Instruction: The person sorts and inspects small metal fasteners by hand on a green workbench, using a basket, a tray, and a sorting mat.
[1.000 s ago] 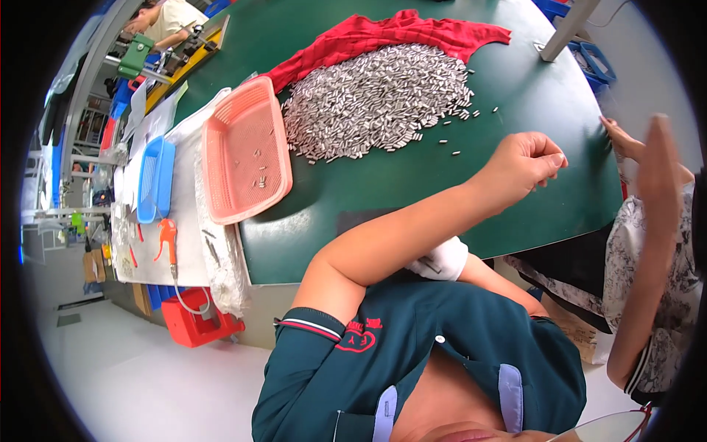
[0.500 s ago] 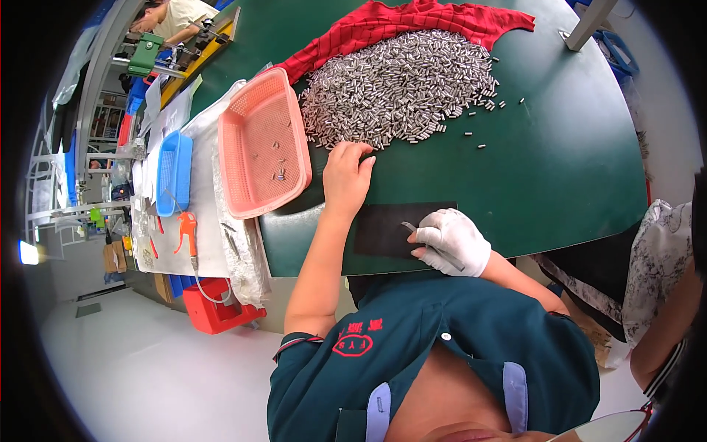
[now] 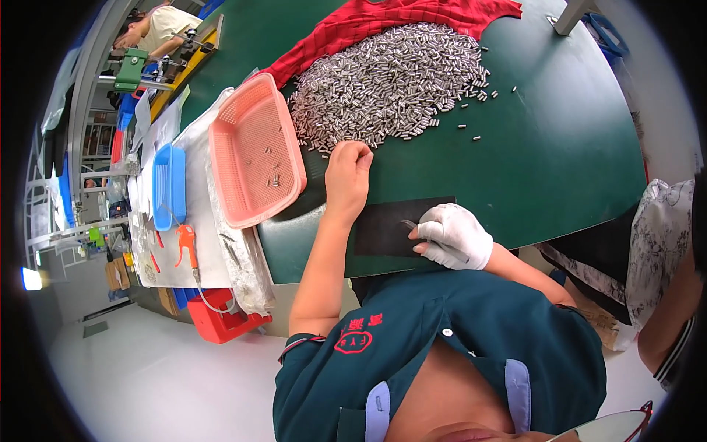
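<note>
A large heap of small silvery metal cylinders (image 3: 390, 85) lies on the green tabletop, backed by a red cloth (image 3: 331, 37). My bare left hand (image 3: 347, 177) is at the heap's near edge, thumb and fingers drawn together; what they pinch, if anything, is hidden. Over the right part of a dark rectangular mat (image 3: 383, 232) rests my right hand (image 3: 455, 237), in a white glove. It is closed round a slim metal tool with a curved tip, which looks like tweezers (image 3: 407, 223). The tip points left over the mat.
Left of the heap stands a pink mesh basket (image 3: 221, 173) with a few small pieces inside. Beyond it are a blue tray (image 3: 169, 184), an orange air gun (image 3: 185, 247) and a red container (image 3: 213, 324). Another person (image 3: 166, 33) sits at the far left; someone's arm (image 3: 666, 324) shows at right.
My left thumb and fingers have come together at the heap's edge. My right hand keeps its hold on the tweezers, almost unmoved. The whole view has shifted slightly.
</note>
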`<state>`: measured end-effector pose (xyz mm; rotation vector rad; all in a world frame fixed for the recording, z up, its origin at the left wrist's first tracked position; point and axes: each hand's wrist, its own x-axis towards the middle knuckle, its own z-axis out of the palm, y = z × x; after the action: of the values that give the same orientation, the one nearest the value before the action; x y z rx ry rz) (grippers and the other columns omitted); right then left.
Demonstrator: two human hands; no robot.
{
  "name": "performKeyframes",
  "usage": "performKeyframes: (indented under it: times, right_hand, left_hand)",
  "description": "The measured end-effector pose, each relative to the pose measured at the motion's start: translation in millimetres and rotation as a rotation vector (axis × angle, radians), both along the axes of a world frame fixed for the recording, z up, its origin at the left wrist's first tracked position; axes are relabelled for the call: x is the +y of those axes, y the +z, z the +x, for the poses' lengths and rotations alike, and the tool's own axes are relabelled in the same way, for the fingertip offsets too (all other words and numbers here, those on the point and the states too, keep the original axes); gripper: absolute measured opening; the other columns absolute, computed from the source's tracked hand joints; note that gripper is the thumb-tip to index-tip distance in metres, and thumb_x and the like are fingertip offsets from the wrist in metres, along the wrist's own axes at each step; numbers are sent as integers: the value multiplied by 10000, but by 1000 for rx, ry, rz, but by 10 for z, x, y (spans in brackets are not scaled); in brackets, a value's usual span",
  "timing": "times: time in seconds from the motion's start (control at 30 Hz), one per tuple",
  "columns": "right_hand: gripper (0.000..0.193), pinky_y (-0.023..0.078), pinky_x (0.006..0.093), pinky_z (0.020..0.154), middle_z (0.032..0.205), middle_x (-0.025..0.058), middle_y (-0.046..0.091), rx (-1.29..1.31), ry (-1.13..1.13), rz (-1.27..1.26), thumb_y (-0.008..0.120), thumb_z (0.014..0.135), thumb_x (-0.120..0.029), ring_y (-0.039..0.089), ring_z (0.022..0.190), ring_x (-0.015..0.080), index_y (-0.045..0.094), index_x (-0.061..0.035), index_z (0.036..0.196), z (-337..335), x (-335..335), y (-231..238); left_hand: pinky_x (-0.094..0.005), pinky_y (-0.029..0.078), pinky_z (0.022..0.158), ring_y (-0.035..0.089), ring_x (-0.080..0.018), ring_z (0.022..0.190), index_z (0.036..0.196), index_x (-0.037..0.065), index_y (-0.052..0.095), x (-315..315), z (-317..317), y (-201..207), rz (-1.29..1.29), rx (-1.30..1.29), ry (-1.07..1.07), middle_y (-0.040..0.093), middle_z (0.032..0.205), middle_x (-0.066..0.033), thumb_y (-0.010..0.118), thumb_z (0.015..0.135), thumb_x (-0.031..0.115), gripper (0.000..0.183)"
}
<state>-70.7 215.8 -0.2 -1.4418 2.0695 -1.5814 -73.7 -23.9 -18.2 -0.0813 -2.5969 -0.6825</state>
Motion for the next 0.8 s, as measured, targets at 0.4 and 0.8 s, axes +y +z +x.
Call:
performKeyframes:
  times: [0.4, 0.8]
  right_hand:
    - [168, 438, 233, 654, 762, 7, 566, -788, -271, -95, 619, 905, -162, 523, 730, 76, 636, 3, 882, -217, -225, 230]
    - [123, 487, 248, 676, 820, 30, 617, -959, -142, -81, 604, 879, -94, 554, 759, 75, 614, 12, 941, -215, -293, 284]
  left_hand:
    - [-219, 454, 647, 556, -93, 713, 993, 9, 550, 435, 400, 381, 1390, -304, -306, 617, 823, -54, 543, 947, 68, 75]
    - [-215, 471, 628, 587, -85, 686, 939, 3, 571, 495, 494, 456, 990, -257, -199, 620, 771, -29, 574, 913, 20, 31]
